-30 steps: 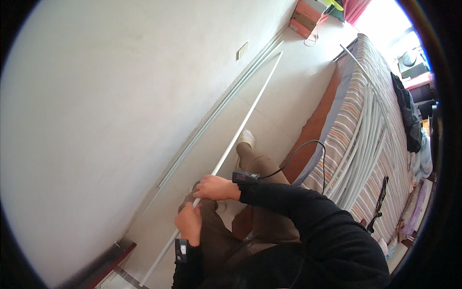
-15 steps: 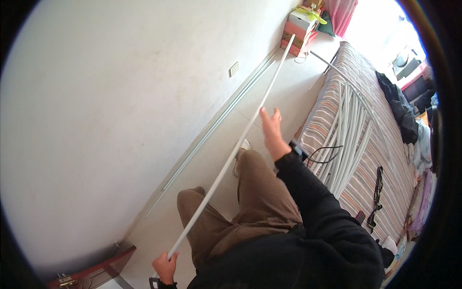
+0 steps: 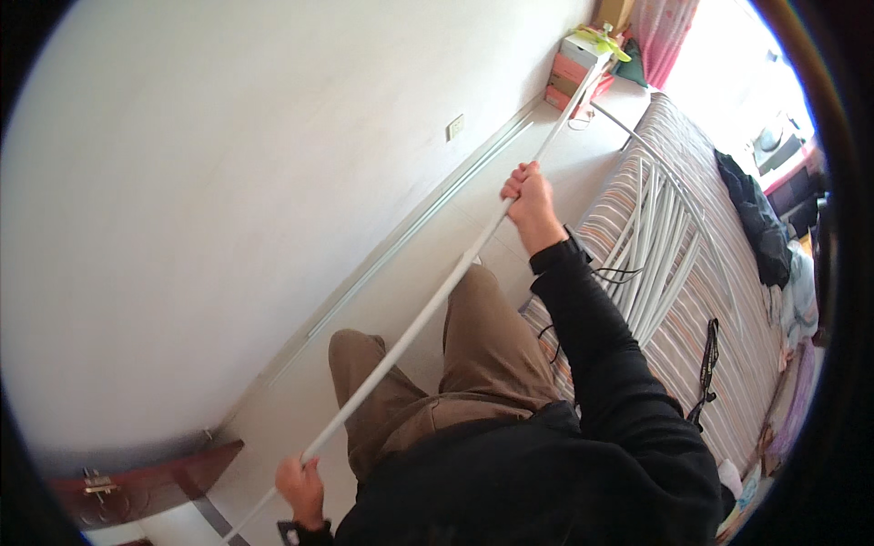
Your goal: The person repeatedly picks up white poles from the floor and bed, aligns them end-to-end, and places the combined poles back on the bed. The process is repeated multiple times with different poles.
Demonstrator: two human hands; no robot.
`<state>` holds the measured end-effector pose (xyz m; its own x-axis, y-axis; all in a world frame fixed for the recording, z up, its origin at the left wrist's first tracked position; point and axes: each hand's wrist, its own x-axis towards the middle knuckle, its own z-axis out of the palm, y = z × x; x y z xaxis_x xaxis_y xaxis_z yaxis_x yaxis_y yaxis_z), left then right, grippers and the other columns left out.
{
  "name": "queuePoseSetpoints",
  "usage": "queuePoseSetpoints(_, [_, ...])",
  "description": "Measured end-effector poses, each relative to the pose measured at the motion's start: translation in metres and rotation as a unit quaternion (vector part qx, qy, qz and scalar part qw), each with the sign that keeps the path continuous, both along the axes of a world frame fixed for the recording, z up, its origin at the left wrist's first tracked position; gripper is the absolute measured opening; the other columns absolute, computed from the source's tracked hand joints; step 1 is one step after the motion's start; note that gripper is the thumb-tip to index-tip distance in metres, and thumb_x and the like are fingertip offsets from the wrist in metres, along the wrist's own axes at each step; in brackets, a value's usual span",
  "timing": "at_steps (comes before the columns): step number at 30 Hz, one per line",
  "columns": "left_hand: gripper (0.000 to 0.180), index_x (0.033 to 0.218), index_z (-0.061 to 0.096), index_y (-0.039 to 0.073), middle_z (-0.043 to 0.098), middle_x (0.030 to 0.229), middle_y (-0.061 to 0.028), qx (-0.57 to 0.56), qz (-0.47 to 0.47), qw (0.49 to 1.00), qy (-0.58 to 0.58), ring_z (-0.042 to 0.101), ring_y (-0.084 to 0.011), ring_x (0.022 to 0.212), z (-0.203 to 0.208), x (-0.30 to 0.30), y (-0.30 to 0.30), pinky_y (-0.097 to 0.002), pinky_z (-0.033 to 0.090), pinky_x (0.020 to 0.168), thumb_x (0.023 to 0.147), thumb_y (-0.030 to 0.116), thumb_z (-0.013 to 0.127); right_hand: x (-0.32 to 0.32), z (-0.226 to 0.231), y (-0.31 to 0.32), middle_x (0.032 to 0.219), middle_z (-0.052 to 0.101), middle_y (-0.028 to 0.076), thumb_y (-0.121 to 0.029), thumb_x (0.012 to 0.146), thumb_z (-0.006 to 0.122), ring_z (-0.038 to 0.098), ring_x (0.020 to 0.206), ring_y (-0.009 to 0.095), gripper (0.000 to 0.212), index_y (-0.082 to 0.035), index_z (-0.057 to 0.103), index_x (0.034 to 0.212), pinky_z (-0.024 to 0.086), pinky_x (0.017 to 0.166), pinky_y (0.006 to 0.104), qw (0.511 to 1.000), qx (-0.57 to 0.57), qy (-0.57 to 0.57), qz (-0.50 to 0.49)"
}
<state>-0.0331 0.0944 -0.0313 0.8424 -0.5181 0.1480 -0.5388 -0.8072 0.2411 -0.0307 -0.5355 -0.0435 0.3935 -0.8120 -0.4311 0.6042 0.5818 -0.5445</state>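
Note:
A long, thin white pole runs slantwise across my body, from the lower left to the stacked boxes at the far end. My right hand is closed around its far half, arm stretched out over the floor. Near the lower edge, my left hand wraps the pole's near part, and a stretch of it sticks out past that hand. On the bed to my right lies a fanned bundle of similar white poles, with a longer curved rod across their far ends.
A white wall bounds the left, with a socket and pale strips along its foot. Stacked boxes stand at the far end. The striped bed holds dark clothing and a black strap. A reddish-brown door is lower left.
My right hand has gone from open fingers beside the pole to gripping it, slightly farther out. The pole's far end has shifted up and right; more of its near end shows past my left hand.

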Motion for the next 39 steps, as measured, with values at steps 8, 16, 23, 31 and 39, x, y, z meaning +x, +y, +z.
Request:
queuePoseSetpoints(8, [0.043,0.069,0.051,0.008,0.050,0.063,-0.0130,0.038,-0.031,0.996,-0.076,0.051,-0.0359,0.056,0.005,-0.015,-0.070,-0.0446,0.036,0.049,0.090,0.044,0.062,-0.003,0.028,0.073,0.062,0.033,-0.003,-0.049,0.102,0.038,0.027,0.048,0.010,0.043,-0.011,0.043,0.083,0.025,0.043,0.0260,0.996,0.077,-0.001,0.044])
queuePoseSetpoints(16, [0.047,0.070,0.054,0.004,0.060,0.065,-0.0166,0.049,-0.056,0.951,0.298,0.059,-0.0339,0.059,0.007,-0.033,-0.055,-0.0412,0.044,0.053,0.095,0.044,0.057,-0.014,0.052,0.079,0.058,0.027,-0.006,-0.053,0.102,0.036,0.020,0.047,0.008,0.046,-0.015,0.037,0.076,0.018,0.041,0.0251,0.991,0.003,-0.073,0.112])
queuePoseSetpoints(23, [0.026,0.085,0.059,0.003,0.064,0.076,-0.0111,-0.095,0.036,0.811,0.576,0.058,-0.0138,0.071,0.021,-0.019,-0.049,-0.0361,0.046,0.061,0.096,0.027,0.058,-0.003,0.047,0.079,0.064,0.035,-0.003,-0.048,0.103,0.038,0.026,0.050,0.009,0.041,-0.012,0.043,0.085,0.026,0.044,0.0247,0.941,-0.006,-0.281,0.187])
queuePoseSetpoints(31, [0.023,0.085,0.059,0.002,0.056,0.071,-0.0125,-0.152,0.006,0.978,0.140,0.055,-0.0311,0.066,0.002,-0.007,-0.050,-0.0389,0.044,0.063,0.091,0.023,0.066,0.004,0.043,0.083,0.075,0.047,0.002,-0.038,0.105,0.037,0.037,0.057,0.012,0.033,-0.007,0.045,0.096,0.036,0.053,0.0252,0.987,0.050,-0.148,0.049])
queuePoseSetpoints(39, [0.023,0.087,0.057,0.003,0.058,0.066,-0.0114,-0.208,0.058,0.916,0.339,0.056,-0.0255,0.057,0.014,-0.007,-0.056,-0.0348,0.043,0.055,0.090,0.023,0.066,0.000,0.043,0.084,0.078,0.047,0.002,-0.038,0.107,0.032,0.039,0.062,0.013,0.035,-0.008,0.045,0.096,0.038,0.057,0.0277,0.996,-0.001,-0.086,0.036])
